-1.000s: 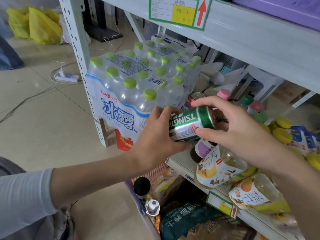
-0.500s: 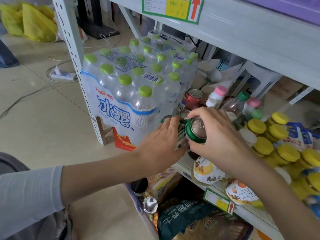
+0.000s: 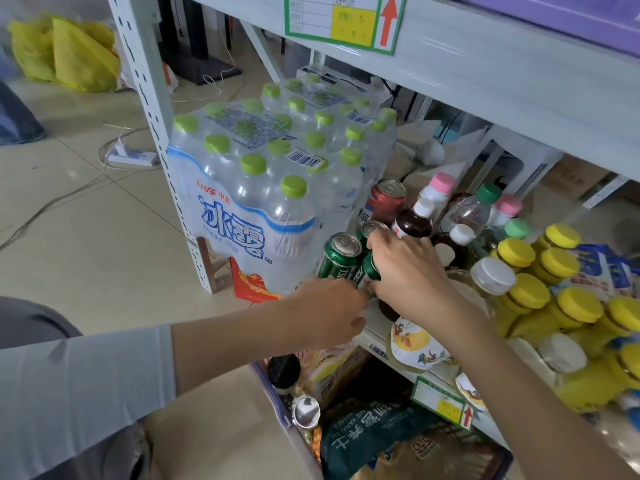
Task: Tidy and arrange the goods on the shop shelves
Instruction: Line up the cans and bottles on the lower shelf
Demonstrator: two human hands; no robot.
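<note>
Now the right hand clasps a green can beside the water pack; grip of left hand unclear. Likely slick, dentable: hold mid-wall.

Right hand on top of Tsingtao beer can, standing on middle shelf. Left hand just before it, at shelf edge. Second beer can just left of right hand. Third beer can behind its fingertips (all three packed close). Soda can behind those. Water-bottle pack left of both hands. Capped drink bottles behind right hand, wide-lidded bottles to its right. Tea bottle lying under right wrist. Snack bag on shelf below hands.
</note>
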